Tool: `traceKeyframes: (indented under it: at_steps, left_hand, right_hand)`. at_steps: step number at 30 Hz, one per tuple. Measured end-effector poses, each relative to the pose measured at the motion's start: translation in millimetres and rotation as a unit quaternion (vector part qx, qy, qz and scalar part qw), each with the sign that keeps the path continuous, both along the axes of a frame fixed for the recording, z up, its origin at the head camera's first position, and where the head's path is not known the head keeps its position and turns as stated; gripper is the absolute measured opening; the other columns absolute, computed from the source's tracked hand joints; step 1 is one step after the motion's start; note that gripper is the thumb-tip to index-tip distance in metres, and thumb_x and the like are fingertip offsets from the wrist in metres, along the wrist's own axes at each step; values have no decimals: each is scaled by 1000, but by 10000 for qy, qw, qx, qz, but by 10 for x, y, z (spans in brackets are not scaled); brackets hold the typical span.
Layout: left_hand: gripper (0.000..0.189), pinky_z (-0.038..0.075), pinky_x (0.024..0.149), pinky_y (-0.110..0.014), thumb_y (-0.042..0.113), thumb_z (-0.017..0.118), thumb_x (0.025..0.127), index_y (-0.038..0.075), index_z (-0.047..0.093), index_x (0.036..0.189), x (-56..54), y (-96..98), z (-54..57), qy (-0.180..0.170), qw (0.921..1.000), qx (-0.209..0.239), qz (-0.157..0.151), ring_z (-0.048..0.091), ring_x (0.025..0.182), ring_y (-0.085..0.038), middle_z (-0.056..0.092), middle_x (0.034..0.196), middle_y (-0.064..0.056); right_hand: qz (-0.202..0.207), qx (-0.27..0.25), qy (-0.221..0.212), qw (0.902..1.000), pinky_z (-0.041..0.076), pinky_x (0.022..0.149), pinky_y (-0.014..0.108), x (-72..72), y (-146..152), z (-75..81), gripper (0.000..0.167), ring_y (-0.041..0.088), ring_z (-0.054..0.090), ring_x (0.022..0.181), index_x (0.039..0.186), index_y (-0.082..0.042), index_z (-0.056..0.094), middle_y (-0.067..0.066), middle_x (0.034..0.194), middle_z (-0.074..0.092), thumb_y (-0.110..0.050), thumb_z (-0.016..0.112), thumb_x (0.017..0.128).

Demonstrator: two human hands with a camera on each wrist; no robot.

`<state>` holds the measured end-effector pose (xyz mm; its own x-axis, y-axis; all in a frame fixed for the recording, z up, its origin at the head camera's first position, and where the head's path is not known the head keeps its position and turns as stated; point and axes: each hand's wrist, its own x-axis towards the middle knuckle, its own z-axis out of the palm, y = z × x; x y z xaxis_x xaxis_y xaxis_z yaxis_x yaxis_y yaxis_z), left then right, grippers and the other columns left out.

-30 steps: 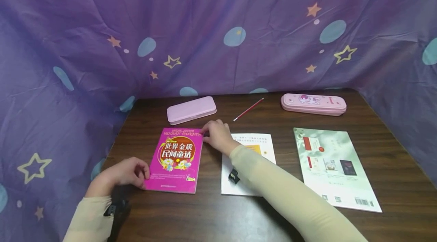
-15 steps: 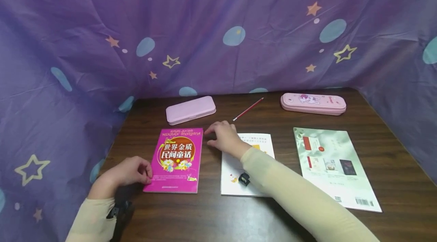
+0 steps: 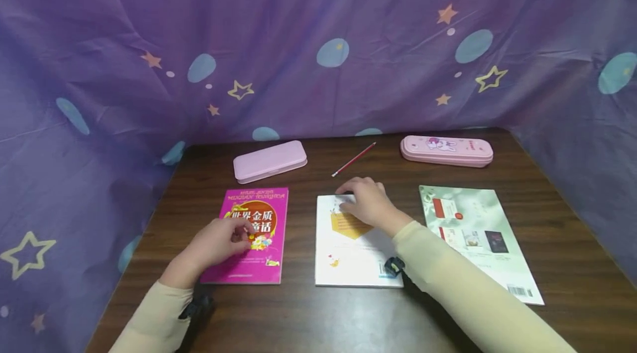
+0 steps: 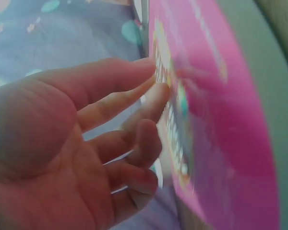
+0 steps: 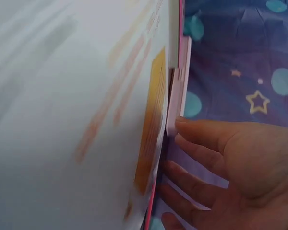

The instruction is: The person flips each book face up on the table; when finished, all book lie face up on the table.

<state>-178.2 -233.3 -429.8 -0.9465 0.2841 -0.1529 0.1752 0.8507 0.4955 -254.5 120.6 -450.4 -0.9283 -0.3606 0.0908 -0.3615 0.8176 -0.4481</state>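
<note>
A magenta book (image 3: 249, 274) with a red oval and flowers on its cover lies flat at the left of the table. Over its left half hovers my left hand (image 3: 216, 245), fingers loosely bent and holding nothing. In the left wrist view the fingertips of that hand (image 4: 72, 153) come right up to the cover of the book (image 4: 235, 129). A white book (image 3: 355, 264) with an orange panel lies in the middle. My right hand (image 3: 370, 203) is over its top right part, fingers relaxed. The right wrist view shows this hand (image 5: 240, 163) beside the white cover with no object in it.
Right of the white book lies a green-and-white magazine (image 3: 478, 203), partly behind the right sleeve. Toward the back are a plain pink pencil case (image 3: 271, 161), a red pencil (image 3: 354, 160) and a pink pencil case with a rabbit picture (image 3: 446, 151). A purple curtain (image 3: 278, 26) hangs behind the table.
My right hand has left the magenta book's top right corner and moved right, over the white book. My left hand has come off the book's lower left edge and moved inward over its cover.
</note>
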Motion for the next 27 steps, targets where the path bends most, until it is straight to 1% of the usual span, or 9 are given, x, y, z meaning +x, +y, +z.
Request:
traceKeyframes:
  at_steps: [2,4,7,9,13,18,22,25,27]
  left_hand:
    - [20,45,65,-29,12,80,85,11,73,104,-3,71,-24,149,9998,91,-64,53,69,-10,64,80,5]
    - [20,46,67,-29,11,79,85,10,74,104,-6,146,-38,349,9990,182,-205,53,70,-8,65,81,5]
    - [19,48,69,-29,9,79,85,10,74,103,-7,276,-61,513,9976,357,-294,55,71,-8,67,83,6]
    - [18,51,72,-28,10,80,86,11,75,104,-5,369,-84,555,9969,426,-353,57,74,-6,68,85,6]
    - [17,53,74,-27,9,79,88,12,74,103,21,544,-132,564,9959,472,-535,60,77,-4,69,86,7]
    - [17,49,73,-27,14,80,87,16,74,103,68,720,-165,615,9941,432,-786,60,77,-8,71,89,8]
    - [21,49,72,-26,20,82,86,18,74,105,98,830,-192,582,9912,412,-1113,62,78,-10,72,93,7]
    - [22,48,70,-23,23,82,86,19,74,106,125,891,-210,563,9886,386,-1341,61,77,-9,72,93,8]
    - [23,47,68,-22,23,82,85,19,74,106,146,927,-216,618,9863,346,-1493,60,76,-8,72,92,8]
  right_hand:
    - [-76,13,-55,10000,39,100,57,24,91,13,31,37,57,125,119,-17,76,9,132,69,-24,78,89]
    - [-217,27,-132,9997,37,102,58,32,190,16,31,37,56,128,121,-17,75,9,134,68,-23,77,90]
    - [-390,79,-175,9991,37,104,59,25,349,-2,32,38,54,130,123,-17,74,10,136,67,-23,76,91]
    - [-433,118,-140,9989,38,104,60,16,462,-31,32,39,54,129,123,-17,74,11,136,67,-23,76,91]
    - [-299,202,-7,9993,40,101,63,16,669,-81,32,41,56,128,123,-16,74,13,136,67,-22,76,92]
    - [-161,297,75,9994,41,104,64,15,832,-108,32,42,57,126,122,-14,74,13,134,68,-20,77,91]
    - [-15,204,90,9998,42,105,62,24,910,-124,32,41,59,123,122,-13,74,13,133,69,-16,77,91]
    - [136,81,105,9998,43,104,62,30,950,-142,33,39,60,122,123,-13,74,12,132,70,-13,77,90]
    - [240,29,115,9996,44,104,61,37,974,-153,33,38,60,122,123,-13,74,11,131,70,-11,78,90]
